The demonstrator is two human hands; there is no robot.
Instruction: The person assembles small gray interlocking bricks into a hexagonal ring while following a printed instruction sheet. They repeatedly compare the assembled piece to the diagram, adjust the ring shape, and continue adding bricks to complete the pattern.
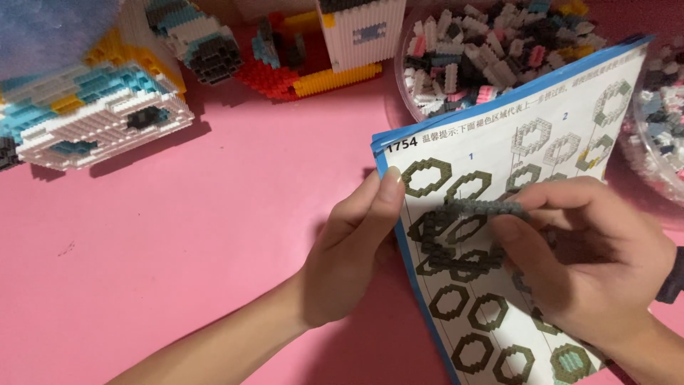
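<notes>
Left hand (349,249) pinches instruction sheet (541,142); right hand (591,257) grips grey brick ring (484,208).

Well up and to the left of the grip, a large blocky model of tiny white, turquoise, yellow and dark grey plastic bricks (92,107) sits on the smooth pink tabletop (178,271). Above the grip, at the far edge, a second build stands with a white ribbed brick wall (360,32) over a yellow brick ledge (335,80) and a red brick base (267,77). Straight above the grip, a round clear plastic bowl heaped with loose white, grey, black and pink bricks (484,53) is partly hidden. To the upper right, another clear bowl of pale and dark loose bricks (659,135) is cut off by the frame edge.
</notes>
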